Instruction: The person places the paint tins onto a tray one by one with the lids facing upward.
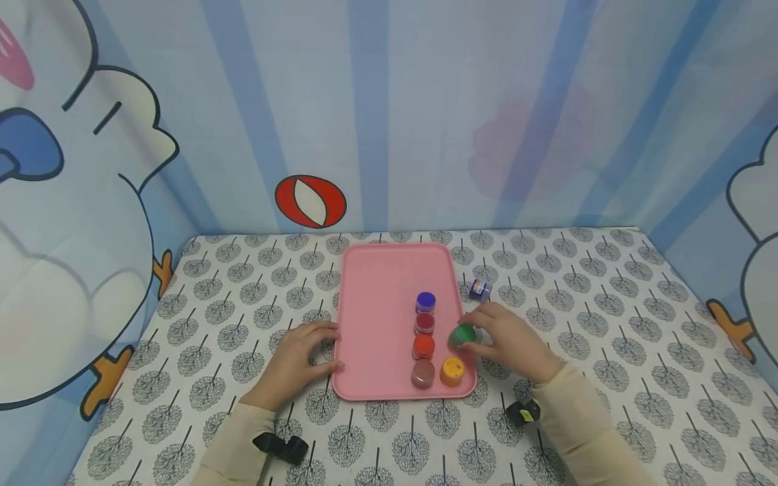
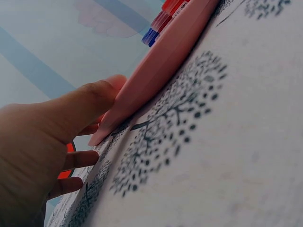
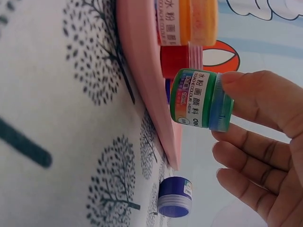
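Note:
With thumb and fingertips, my right hand (image 1: 507,337) pinches a green paint jar (image 3: 194,99) by its clear lid, at the right side of the pink tray (image 1: 379,283). My left hand (image 1: 298,358) touches the tray's left edge, its thumb against the rim and fingers loosely spread. On the tray, a blue paint jar (image 1: 425,302), a dark red paint jar (image 1: 424,323), an orange-red paint jar (image 1: 423,347) and a brown paint jar (image 1: 423,374) stand in a column. A yellow paint jar (image 1: 452,372) stands beside the brown one.
A dark blue-purple paint jar (image 1: 480,290) lies on its side on the tree-patterned cloth (image 1: 577,324), right of the tray. Behind the table hangs a striped cartoon curtain (image 1: 419,121). Black wrist straps (image 1: 281,447) show at both sleeves.

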The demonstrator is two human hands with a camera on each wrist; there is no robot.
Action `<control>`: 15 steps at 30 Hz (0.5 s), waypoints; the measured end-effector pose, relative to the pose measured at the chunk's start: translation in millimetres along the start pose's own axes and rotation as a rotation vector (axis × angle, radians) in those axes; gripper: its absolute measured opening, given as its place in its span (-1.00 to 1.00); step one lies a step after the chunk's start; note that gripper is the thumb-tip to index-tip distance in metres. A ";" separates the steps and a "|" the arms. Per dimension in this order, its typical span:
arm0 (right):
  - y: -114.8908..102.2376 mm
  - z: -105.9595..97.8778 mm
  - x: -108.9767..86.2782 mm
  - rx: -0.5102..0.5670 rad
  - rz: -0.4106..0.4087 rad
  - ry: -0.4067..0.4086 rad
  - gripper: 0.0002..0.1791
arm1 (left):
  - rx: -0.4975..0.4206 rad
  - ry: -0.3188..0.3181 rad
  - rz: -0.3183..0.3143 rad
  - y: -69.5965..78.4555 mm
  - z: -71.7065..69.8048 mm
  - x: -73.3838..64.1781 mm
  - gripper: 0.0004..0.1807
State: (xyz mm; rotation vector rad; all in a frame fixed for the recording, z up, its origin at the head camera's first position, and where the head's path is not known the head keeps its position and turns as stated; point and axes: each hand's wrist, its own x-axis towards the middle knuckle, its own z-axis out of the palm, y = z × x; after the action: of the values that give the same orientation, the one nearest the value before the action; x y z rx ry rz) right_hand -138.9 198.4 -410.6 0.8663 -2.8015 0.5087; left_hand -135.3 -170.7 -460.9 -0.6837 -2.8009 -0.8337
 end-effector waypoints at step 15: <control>-7.0 6.8 0.2 -0.022 0.022 -0.055 -0.63 | -0.001 -0.005 -0.013 0.3 0.0 -0.5 -0.46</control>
State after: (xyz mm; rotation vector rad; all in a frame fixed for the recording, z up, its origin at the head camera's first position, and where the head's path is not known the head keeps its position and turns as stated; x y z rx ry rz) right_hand -135.4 190.4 -415.0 0.8593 -2.8631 0.4631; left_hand -134.7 -170.7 -461.0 -0.6698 -2.8121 -0.8371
